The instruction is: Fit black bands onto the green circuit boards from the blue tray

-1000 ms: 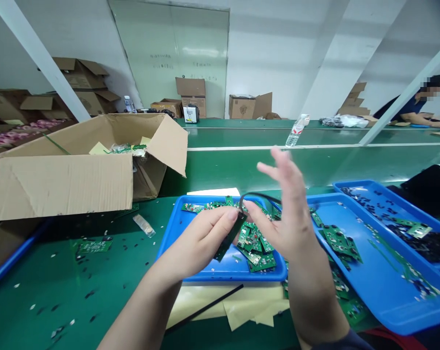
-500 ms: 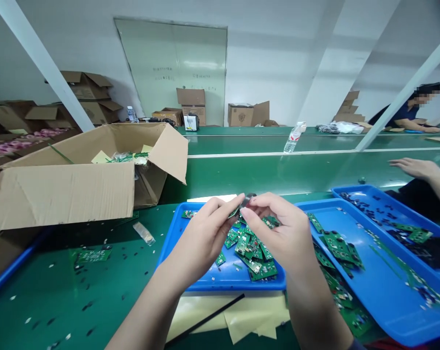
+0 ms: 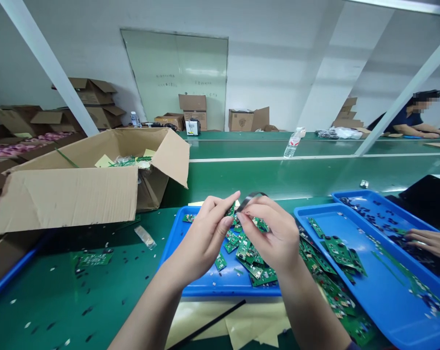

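Green bench's pretty packed: cardboard box (image 3: 77, 189) on the left, blue tray (image 3: 190, 282) right below the hands, a second tray (image 3: 380, 287) to the right. Left hand (image 3: 205, 238) and right hand (image 3: 274, 233) meet fingertip to fingertip above the boards, both pinching a thin black strap (image 3: 252, 197) that arcs up between them.

No legible text or labels anywhere

both forearms reached forward; the left hand (image 3: 205, 238) and right hand (image 3: 274, 233) met fingertip to fingertip — thumbs and forefingers apparently pinched.
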Demonstrator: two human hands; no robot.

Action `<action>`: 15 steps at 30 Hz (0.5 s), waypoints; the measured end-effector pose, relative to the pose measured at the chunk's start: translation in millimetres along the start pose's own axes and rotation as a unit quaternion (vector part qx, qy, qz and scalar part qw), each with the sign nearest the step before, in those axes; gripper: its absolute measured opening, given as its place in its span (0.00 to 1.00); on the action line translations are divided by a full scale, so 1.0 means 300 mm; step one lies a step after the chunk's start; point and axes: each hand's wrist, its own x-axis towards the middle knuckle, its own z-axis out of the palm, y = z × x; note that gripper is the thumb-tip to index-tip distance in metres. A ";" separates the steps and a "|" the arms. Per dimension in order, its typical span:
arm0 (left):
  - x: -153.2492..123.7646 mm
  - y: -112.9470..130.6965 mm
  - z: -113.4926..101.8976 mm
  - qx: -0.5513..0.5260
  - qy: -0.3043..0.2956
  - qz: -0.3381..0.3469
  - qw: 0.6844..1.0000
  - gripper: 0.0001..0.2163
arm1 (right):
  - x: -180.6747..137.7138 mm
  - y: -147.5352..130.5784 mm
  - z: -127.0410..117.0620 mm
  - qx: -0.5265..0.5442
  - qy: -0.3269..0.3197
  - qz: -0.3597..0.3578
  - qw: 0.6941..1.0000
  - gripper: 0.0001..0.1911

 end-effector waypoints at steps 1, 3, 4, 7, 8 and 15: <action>-0.001 -0.004 -0.006 0.011 0.012 0.007 1.000 0.19 | -0.002 0.002 -0.001 0.015 -0.006 -0.003 1.000 0.10; -0.003 -0.010 -0.023 0.051 0.042 0.020 0.998 0.20 | -0.007 0.010 -0.008 0.041 -0.011 -0.001 0.999 0.18; -0.004 -0.011 -0.033 0.080 0.061 0.032 0.994 0.20 | -0.009 0.016 -0.011 0.049 -0.009 0.002 0.999 0.24; -0.009 -0.012 -0.057 0.157 0.124 0.094 0.975 0.22 | -0.007 0.043 -0.020 0.053 0.062 0.031 0.996 0.38; -0.011 -0.011 -0.063 0.171 0.141 0.118 0.968 0.23 | -0.005 0.053 -0.021 0.052 0.105 0.050 0.992 0.37; -0.024 -0.010 -0.071 0.209 0.154 0.188 0.947 0.29 | 0.003 0.031 -0.024 0.289 -0.124 0.254 0.915 0.16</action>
